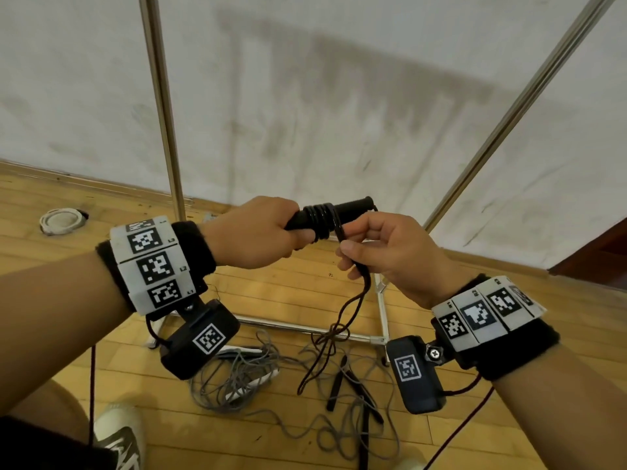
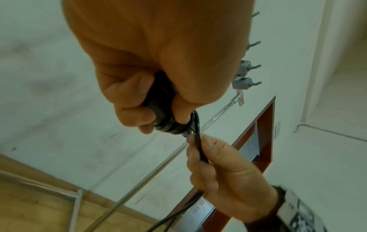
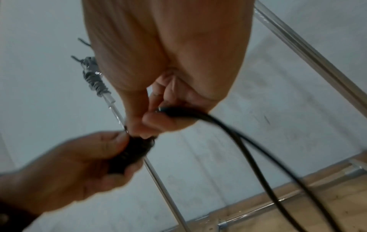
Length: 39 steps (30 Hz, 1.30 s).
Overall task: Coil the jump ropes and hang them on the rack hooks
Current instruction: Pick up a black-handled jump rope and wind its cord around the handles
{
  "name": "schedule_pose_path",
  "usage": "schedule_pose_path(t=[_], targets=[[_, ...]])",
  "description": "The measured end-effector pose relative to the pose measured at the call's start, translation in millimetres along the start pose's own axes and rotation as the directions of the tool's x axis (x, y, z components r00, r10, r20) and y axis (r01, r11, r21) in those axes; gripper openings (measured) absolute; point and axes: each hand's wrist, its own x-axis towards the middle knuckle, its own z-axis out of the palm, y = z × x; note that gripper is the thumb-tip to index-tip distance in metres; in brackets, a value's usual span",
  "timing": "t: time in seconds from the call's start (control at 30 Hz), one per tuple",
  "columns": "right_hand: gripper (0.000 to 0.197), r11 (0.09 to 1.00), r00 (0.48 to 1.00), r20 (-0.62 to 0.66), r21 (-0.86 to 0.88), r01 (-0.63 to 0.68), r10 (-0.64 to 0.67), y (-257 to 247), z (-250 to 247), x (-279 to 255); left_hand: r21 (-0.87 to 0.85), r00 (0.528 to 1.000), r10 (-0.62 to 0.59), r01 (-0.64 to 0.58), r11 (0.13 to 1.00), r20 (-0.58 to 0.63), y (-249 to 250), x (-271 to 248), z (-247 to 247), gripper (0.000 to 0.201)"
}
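My left hand (image 1: pixel 261 232) grips the black jump rope handles (image 1: pixel 353 208), held level at chest height. Several turns of dark rope (image 1: pixel 320 218) are wound round the handles beside my left thumb. My right hand (image 1: pixel 380 252) pinches the doubled rope (image 1: pixel 356 293) just below the wraps, and the loose strands hang down to the floor. The left wrist view shows the wrapped coil (image 2: pixel 172 127) under my fingers and the right hand (image 2: pixel 218 164) holding the rope (image 2: pixel 200 149). In the right wrist view the rope (image 3: pixel 248 141) trails down from my right hand (image 3: pixel 168 116).
A metal rack stands ahead with two poles (image 1: pixel 166 130) and a floor frame (image 1: pixel 381 310). Grey hooks (image 2: pixel 246 78) sit on its bar. A grey jump rope (image 1: pixel 237 378) and another black one (image 1: pixel 353 388) lie tangled on the wooden floor. My shoe (image 1: pixel 118 432) is at the lower left.
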Motion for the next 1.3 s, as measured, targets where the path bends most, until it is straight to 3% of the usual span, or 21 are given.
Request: schedule_pose_path(t=[0.07,0.23,0.4,0.6,0.7,0.77,0.97,1.03,1.13,1.2,1.27,1.3], targets=[[0.008,0.999,0.999,-0.042,-0.041,0.019,-0.02,3.2,2.3,-1.7,-0.083,1.0,0.008,-0.01,0.996,-0.017,3.7,-2.0,-2.2,0.018],[0.044,0.972,0.998,-0.045,-0.232,0.026,-0.037,12.7,11.1,-6.7,-0.219,0.997,0.077,-0.071,0.973,0.016,12.3,-12.3,-13.2,0.017],[0.042,0.96,0.994,0.069,-0.261,0.096,-0.081,17.2,12.7,-10.4,-0.301,0.995,0.073,-0.047,0.953,0.075,13.8,-16.3,-16.2,0.014],[0.032,1.0,0.997,0.074,-0.014,0.01,-0.008,22.6,10.8,-15.4,-0.413,0.994,0.047,-0.001,0.911,0.101,9.9,-18.1,-23.2,0.016],[0.014,0.992,1.0,0.011,0.124,0.022,-0.024,24.2,11.6,-17.6,-0.466,0.986,0.09,-0.015,0.885,0.138,12.4,-21.2,-26.2,0.021],[0.018,0.991,0.999,-0.016,0.128,0.046,-0.045,26.4,11.5,-18.6,-0.485,0.975,0.135,-0.033,0.874,0.177,15.2,-24.3,-25.5,0.029],[0.018,0.973,0.996,-0.006,-0.216,0.081,-0.084,30.4,1.9,-18.9,-0.463,0.926,0.203,-0.034,0.886,0.32,18.1,-29.8,-24.6,0.041],[0.031,0.928,0.992,0.033,-0.352,0.123,-0.119,34.9,-1.1,-17.7,-0.445,0.897,0.207,-0.014,0.895,0.389,17.0,-31.0,-22.5,0.042],[0.037,0.893,0.995,0.101,-0.448,0.043,0.003,35.7,-7.8,-17.9,-0.411,0.842,0.235,-0.017,0.911,0.485,15.2,-33.1,-19.7,0.019],[0.034,0.839,0.986,0.169,-0.534,0.102,-0.012,37.0,-13.8,-17.6,-0.383,0.8,0.24,-0.013,0.924,0.55,13.9,-33.9,-17.3,0.01],[0.018,0.778,0.973,0.228,-0.604,0.174,-0.04,39.0,-17.8,-13.9,-0.364,0.755,0.241,-0.004,0.931,0.609,12.8,-34.2,-13.0,0.009],[0.019,0.759,0.976,0.216,-0.633,0.151,-0.014,40.5,-19.2,-11.9,-0.344,0.74,0.233,-0.002,0.939,0.631,12.2,-33.9,-10.3,0.009]])
